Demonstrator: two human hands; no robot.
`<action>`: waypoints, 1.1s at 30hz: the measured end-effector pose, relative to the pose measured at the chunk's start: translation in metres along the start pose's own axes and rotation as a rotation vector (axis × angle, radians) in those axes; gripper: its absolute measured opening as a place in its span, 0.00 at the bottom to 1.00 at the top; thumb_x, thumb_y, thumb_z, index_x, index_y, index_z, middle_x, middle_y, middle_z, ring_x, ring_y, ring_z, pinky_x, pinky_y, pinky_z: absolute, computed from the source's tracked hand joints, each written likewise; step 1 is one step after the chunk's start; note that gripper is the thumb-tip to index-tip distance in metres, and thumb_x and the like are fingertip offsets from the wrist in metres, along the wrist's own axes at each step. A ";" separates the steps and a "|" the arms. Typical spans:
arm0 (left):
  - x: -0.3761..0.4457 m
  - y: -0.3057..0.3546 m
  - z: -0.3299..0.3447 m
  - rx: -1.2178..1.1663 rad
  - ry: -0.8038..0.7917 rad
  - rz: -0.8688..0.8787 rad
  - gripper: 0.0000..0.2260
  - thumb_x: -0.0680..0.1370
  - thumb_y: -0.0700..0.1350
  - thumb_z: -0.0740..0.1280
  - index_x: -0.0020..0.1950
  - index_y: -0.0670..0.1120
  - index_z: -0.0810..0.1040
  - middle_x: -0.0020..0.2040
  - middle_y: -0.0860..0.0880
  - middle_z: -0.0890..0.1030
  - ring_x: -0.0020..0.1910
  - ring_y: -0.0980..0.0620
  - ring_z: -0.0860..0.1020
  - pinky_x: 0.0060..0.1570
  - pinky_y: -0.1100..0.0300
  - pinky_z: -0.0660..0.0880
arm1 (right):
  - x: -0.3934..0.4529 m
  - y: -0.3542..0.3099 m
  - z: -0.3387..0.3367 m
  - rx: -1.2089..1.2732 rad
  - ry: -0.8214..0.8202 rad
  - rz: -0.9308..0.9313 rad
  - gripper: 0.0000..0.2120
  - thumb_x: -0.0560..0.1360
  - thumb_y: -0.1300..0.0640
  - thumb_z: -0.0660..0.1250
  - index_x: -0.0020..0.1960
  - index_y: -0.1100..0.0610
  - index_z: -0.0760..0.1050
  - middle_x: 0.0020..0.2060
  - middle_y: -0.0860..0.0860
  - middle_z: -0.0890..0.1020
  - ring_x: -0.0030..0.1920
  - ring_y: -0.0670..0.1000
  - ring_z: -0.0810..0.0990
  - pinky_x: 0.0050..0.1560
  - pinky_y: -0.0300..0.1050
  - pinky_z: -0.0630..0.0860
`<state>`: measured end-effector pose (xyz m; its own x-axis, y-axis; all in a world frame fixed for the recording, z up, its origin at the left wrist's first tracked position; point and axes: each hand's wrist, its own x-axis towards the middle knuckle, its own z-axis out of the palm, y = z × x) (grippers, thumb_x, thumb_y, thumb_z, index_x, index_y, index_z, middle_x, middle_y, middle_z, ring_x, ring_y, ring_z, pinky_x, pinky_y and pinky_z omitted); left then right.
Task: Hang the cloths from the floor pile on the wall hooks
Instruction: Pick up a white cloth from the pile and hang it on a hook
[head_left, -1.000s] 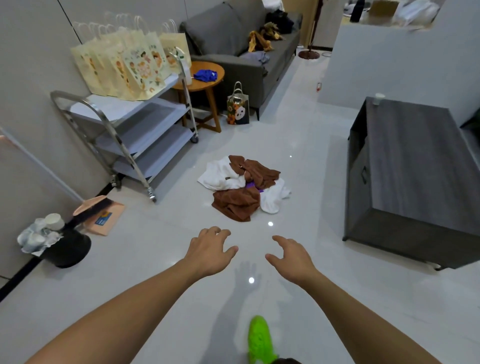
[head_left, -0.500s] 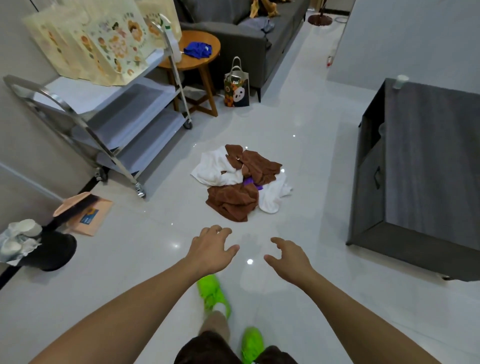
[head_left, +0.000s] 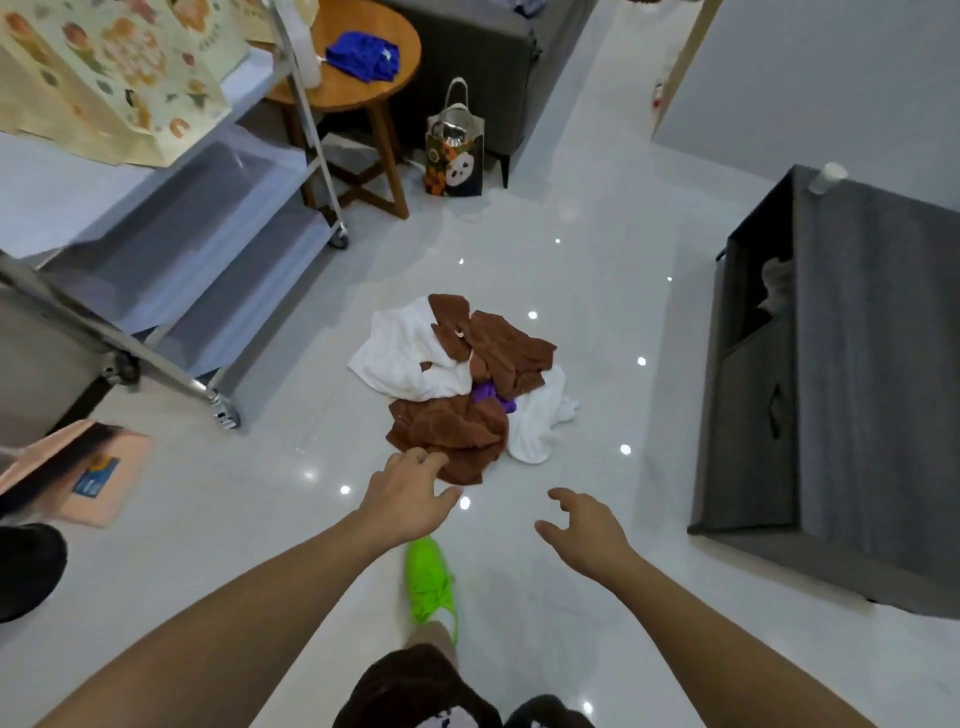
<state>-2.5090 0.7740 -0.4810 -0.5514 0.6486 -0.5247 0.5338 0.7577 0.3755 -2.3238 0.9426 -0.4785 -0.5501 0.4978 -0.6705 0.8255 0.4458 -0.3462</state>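
A pile of cloths lies on the white floor: a brown cloth (head_left: 452, 434) at the near side, a white cloth (head_left: 402, 356) at the left, another brown cloth (head_left: 506, 351) on top, a white one (head_left: 540, 421) at the right and a bit of purple cloth (head_left: 491, 396) in the middle. My left hand (head_left: 408, 493) reaches out with relaxed fingers, its fingertips at the near edge of the brown cloth. My right hand (head_left: 584, 527) hovers open, short of the pile to the right. No wall hooks are in view.
A metal trolley (head_left: 171, 291) with paper bags stands at the left. Behind it are a round wooden table (head_left: 374, 93) and a panda gift bag (head_left: 456, 156). A dark grey cabinet (head_left: 857, 374) fills the right. My green shoe (head_left: 428, 579) steps forward.
I have walked closer to the pile, which now lies just ahead of my hands. My left hand has reached the near brown cloth. Both hands stay open.
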 end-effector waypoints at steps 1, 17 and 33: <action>0.014 -0.006 -0.008 -0.012 -0.006 -0.007 0.24 0.80 0.60 0.63 0.73 0.52 0.70 0.70 0.48 0.71 0.69 0.44 0.68 0.64 0.51 0.70 | 0.013 -0.009 -0.004 0.001 -0.006 0.010 0.29 0.78 0.44 0.66 0.76 0.52 0.66 0.68 0.53 0.75 0.65 0.53 0.75 0.63 0.44 0.71; 0.157 -0.057 0.004 -0.242 -0.138 -0.240 0.25 0.80 0.58 0.64 0.74 0.49 0.70 0.73 0.45 0.71 0.72 0.42 0.67 0.68 0.50 0.66 | 0.181 -0.036 0.000 0.076 -0.187 0.183 0.25 0.78 0.47 0.68 0.72 0.53 0.71 0.62 0.54 0.80 0.63 0.54 0.77 0.57 0.40 0.70; 0.341 -0.038 0.201 -0.484 -0.246 -0.596 0.20 0.79 0.55 0.68 0.69 0.50 0.75 0.67 0.45 0.76 0.65 0.45 0.74 0.66 0.53 0.68 | 0.475 0.148 0.066 0.448 -0.210 0.608 0.10 0.73 0.55 0.73 0.53 0.54 0.78 0.40 0.56 0.82 0.38 0.55 0.80 0.48 0.53 0.82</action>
<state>-2.5886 0.9516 -0.8281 -0.4688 0.1337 -0.8731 -0.1737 0.9552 0.2396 -2.4548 1.1960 -0.8918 0.0136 0.3874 -0.9218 0.9712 -0.2245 -0.0801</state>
